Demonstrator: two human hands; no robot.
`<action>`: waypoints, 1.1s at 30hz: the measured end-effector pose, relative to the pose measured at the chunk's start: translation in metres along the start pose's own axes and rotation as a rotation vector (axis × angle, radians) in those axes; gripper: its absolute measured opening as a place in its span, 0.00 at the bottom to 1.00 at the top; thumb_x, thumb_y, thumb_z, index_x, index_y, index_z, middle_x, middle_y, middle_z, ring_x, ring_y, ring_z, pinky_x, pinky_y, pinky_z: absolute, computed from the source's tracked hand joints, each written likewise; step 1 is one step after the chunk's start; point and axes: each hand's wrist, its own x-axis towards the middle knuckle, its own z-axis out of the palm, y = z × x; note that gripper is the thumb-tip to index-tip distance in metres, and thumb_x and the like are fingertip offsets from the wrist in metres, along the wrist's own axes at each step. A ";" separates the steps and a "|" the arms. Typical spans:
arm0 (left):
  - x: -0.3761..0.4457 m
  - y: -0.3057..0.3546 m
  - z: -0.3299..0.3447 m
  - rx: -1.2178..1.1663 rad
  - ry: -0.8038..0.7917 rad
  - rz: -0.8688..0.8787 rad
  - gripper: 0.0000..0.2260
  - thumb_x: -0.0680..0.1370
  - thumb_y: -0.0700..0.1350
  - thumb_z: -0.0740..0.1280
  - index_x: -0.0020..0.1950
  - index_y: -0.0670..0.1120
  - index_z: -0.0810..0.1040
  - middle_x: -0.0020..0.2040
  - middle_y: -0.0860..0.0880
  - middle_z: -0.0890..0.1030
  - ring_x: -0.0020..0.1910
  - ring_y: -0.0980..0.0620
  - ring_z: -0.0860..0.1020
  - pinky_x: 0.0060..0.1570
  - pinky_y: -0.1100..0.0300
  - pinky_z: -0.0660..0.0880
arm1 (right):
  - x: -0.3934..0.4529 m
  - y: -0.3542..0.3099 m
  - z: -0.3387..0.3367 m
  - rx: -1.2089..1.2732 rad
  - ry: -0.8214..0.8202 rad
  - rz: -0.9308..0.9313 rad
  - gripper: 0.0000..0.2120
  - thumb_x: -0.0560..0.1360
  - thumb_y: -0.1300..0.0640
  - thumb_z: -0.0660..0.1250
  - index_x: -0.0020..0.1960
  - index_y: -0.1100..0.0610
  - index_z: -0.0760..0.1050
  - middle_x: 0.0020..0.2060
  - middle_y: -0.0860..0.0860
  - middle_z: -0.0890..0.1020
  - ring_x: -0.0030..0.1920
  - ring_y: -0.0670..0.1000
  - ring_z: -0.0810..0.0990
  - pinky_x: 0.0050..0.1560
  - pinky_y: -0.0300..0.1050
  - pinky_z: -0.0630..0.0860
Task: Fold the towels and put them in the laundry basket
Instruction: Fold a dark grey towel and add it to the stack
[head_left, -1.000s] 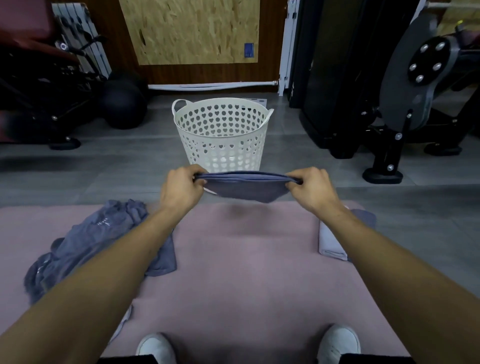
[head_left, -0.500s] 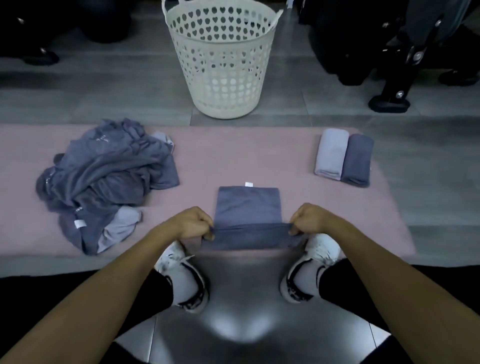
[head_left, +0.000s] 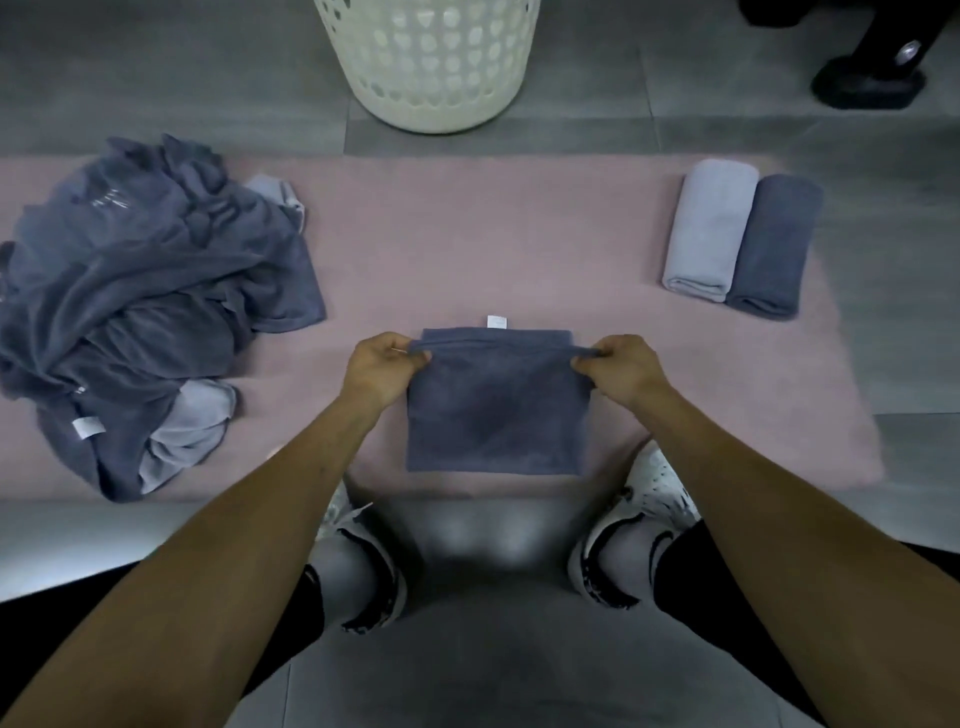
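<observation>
Presently, items listed by position relative to the pink mat (head_left: 467, 234) on the floor.

1. Dark blue towel (head_left: 496, 410): lies at the mat's near middle edge, partly folded, white label showing at its far edge. Left hand (head_left: 382, 366) and right hand (head_left: 621, 366) each pinch one end of the upper fold; fingers (head_left: 415, 356) curled onto the cloth, holding the doubled edge just short of the far edge.
2. Light grey folded towel (head_left: 709, 231) and dark grey folded towel (head_left: 774, 247): touching side by side at the mat's far right corner. Folded, not yet in the basket.
3. Heap of unfolded towels (head_left: 140, 301): dark blue with some pale grey ones, on the mat's left end, spilling over its near edge.
4. Laundry basket (head_left: 431, 57): cream, perforated, on the grey floor just beyond the mat's far edge. Interior not in view.
5. White shoes (head_left: 649, 493): at the mat's near edge.

Progress, as judged: two towels folded, one mid-fold, a heap left; every transfer to the basket apparently remains.
</observation>
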 end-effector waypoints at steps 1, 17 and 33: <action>0.013 -0.003 0.007 0.003 0.017 -0.022 0.08 0.74 0.40 0.73 0.37 0.48 0.77 0.37 0.51 0.79 0.37 0.53 0.77 0.40 0.66 0.77 | 0.011 -0.001 0.005 -0.007 0.007 0.003 0.15 0.74 0.54 0.70 0.41 0.67 0.79 0.39 0.61 0.81 0.42 0.57 0.78 0.44 0.46 0.74; 0.087 -0.042 0.065 0.063 0.247 0.062 0.06 0.79 0.47 0.66 0.47 0.45 0.79 0.36 0.53 0.78 0.39 0.53 0.75 0.38 0.71 0.70 | 0.117 0.031 0.066 0.157 0.103 0.080 0.11 0.76 0.51 0.69 0.49 0.59 0.81 0.46 0.52 0.83 0.48 0.52 0.81 0.48 0.40 0.74; 0.035 -0.099 0.097 1.071 -0.041 0.585 0.34 0.80 0.63 0.50 0.80 0.47 0.47 0.80 0.43 0.45 0.78 0.43 0.43 0.76 0.44 0.43 | 0.064 0.078 0.115 -0.692 -0.050 -0.712 0.36 0.79 0.38 0.47 0.78 0.61 0.50 0.78 0.58 0.51 0.78 0.57 0.50 0.77 0.52 0.46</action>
